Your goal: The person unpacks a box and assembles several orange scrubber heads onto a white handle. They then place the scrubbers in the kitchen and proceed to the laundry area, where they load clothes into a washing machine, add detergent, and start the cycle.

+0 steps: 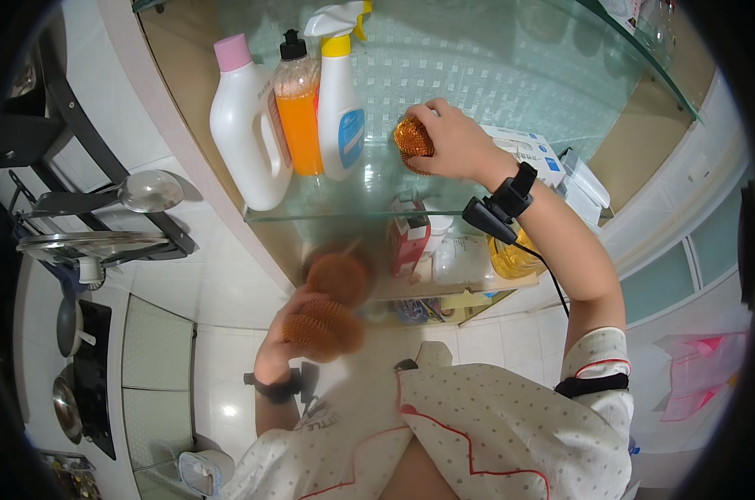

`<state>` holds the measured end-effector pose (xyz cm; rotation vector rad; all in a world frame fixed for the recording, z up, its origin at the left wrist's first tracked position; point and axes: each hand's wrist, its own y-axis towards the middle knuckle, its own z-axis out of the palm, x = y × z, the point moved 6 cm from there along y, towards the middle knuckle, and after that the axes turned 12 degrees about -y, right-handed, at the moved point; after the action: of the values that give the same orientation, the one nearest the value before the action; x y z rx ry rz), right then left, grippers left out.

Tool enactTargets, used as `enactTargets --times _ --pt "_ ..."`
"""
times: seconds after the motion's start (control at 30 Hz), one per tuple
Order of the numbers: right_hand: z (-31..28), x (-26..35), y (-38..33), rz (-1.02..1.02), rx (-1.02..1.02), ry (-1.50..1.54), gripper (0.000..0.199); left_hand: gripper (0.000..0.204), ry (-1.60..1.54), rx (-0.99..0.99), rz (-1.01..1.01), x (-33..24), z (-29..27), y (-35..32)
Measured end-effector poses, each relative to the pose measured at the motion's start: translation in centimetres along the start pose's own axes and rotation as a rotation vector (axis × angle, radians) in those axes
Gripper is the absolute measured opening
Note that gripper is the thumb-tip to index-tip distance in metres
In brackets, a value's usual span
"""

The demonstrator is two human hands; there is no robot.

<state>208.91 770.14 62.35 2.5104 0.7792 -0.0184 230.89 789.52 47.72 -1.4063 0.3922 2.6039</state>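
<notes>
My right hand (459, 143) is closed around a copper mesh scourer (412, 142) at the glass shelf (377, 187), right of the bottles. Low on the left, my left hand (274, 350) grips more copper scourers (323, 329), smeared by motion. Another blurred coppery round shape (337, 279) shows just above them; whether my left hand holds it too, I cannot tell. On the shelf stand a white jug with a pink cap (248, 125), an orange liquid bottle with a black cap (298, 112) and a white spray bottle with a yellow collar (341, 104).
White and blue boxes (527, 154) lie behind my right wrist. Beneath the glass are a red box (409, 242), a clear bag (462, 260) and a yellow bottle (512, 258). Pans and a ladle (150, 192) hang on the left wall; a hob (92, 375) is below.
</notes>
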Motion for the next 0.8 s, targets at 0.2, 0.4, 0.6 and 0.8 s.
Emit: enactTargets --times 0.2,0.4,0.6,0.8 --pt "0.8 1.4 0.9 -0.068 -0.138 0.234 0.033 0.071 0.146 0.127 0.013 0.4 0.6 2.1" --pt "1.9 3.5 0.9 -0.243 -0.231 0.121 0.027 0.070 0.094 0.176 -0.080 0.9 1.6 2.7" --pt "2.0 2.1 -0.5 -0.314 -0.139 0.073 0.025 0.068 0.067 0.166 -0.077 1.4 2.3 3.3" --pt "1.8 2.3 -0.5 -0.157 -0.099 0.141 0.033 0.068 0.108 0.186 -0.058 1.7 1.8 3.5"
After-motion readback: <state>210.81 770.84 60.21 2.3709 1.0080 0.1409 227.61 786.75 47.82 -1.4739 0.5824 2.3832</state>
